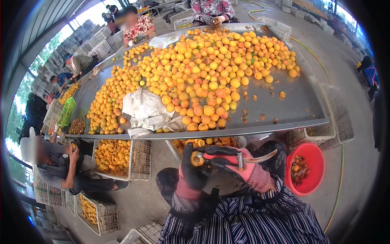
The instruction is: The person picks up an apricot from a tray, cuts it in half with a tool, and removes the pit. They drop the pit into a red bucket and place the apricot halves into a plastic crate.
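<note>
My left hand [191,168], in a pink and black glove, is closed around an apricot [198,159] in front of my lap. Right beside it my right hand [233,161], gloved the same way, grips a metal hand tool with a curved handle [262,157] that sticks out to the right. The tool's working end is at the apricot, mostly hidden by the fingers. Just beyond my hands, under the table edge, stands a crate of apricot halves [207,142]. A large heap of apricots [203,69] covers much of the metal table [280,105].
A white cloth [144,110] lies near the table's front edge. On the floor at right is a red basin [315,164] with brownish apricot scraps. Crates of apricot halves [111,156] stand at left, near a seated person [61,162]. Other people sit around the table. A yellow hose [340,183] crosses the floor.
</note>
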The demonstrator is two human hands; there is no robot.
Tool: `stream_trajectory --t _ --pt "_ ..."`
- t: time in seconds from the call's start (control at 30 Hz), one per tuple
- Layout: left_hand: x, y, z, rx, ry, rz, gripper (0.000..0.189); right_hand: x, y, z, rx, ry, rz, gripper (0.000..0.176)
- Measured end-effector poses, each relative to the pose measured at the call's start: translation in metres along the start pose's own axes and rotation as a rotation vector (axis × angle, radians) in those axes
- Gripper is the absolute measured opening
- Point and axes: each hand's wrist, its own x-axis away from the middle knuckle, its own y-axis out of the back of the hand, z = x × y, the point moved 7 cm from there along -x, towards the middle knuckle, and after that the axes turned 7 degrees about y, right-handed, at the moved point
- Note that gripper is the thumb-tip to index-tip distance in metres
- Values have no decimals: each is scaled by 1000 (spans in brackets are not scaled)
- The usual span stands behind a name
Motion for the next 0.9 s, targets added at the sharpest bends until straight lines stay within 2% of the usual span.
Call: stream_trajectory --t 0.03,0.07,0.13,0.2,0.3,0.33,0.37,0.4,0.43,0.47,0.5,0.53,0.57,0.6,0.63,0.7,0.73,0.77,0.8,0.83,0.87,0.9 --pt "-2 4 2 0 1 -1 45 1 -4 -11 -195 -56 24 35" --pt "-3 7 3 69 23 -9 39 3 0 -9 -65 71 -16 35" --pt "1 8 1 138 44 -16 34 2 -1 -7 8 80 10 34" --pt "29 -32 -43 -722 -529 101 31 1 -3 -5 83 87 38 34" --pt "22 -13 -37 -900 -527 -12 39 2 -5 6 56 133 3 30" --pt "19 -8 -38 -900 -526 -13 39 4 -6 18 193 125 -53 30" --pt "22 -13 -42 -1132 -702 -11 53 5 -4 26 331 114 -111 29" --pt "27 -22 -42 -1363 -881 -7 69 3 -4 24 332 113 -113 29" --pt "27 -23 -42 -1363 -881 -5 69 -1 -8 17 319 80 -22 30" --pt "29 -27 -42 -1480 -960 -48 70 -4 -13 10 306 47 68 31" --pt "31 -32 -43 -1597 -1040 -92 71 -3 -9 4 307 49 64 31" --pt "34 -35 -46 -1598 -1042 -90 71 2 4 -8 193 -27 -9 30" --pt "36 -38 -54 -1448 -922 -10 67 6 14 -18 77 -104 -82 30" --pt "34 -39 -57 -1295 -800 64 63 2 12 -25 -305 -233 -42 29" --pt "29 -38 -56 -1296 -800 66 63 4 11 -28 -306 -233 -43 29" --pt "25 -42 -55 -1239 -888 126 65 11 19 -41 -218 -186 -192 31" --pt "24 -44 -56 -1240 -890 135 65 8 21 -40 153 -104 -105 34" --pt "22 -49 -57 -1210 -790 162 65 7 26 -47 154 -101 -111 34" --pt "17 -51 -57 -1181 -692 190 65 7 28 -61 -71 -152 -110 34" --pt "13 -54 -56 -1185 -693 199 65 7 28 -69 -298 -203 -107 34" --pt "14 -59 -57 -1199 -794 222 64 5 32 -65 -462 -265 -124 28" --pt "16 -67 -58 -1211 -895 247 64 1 38 -62 -464 -263 -130 28"
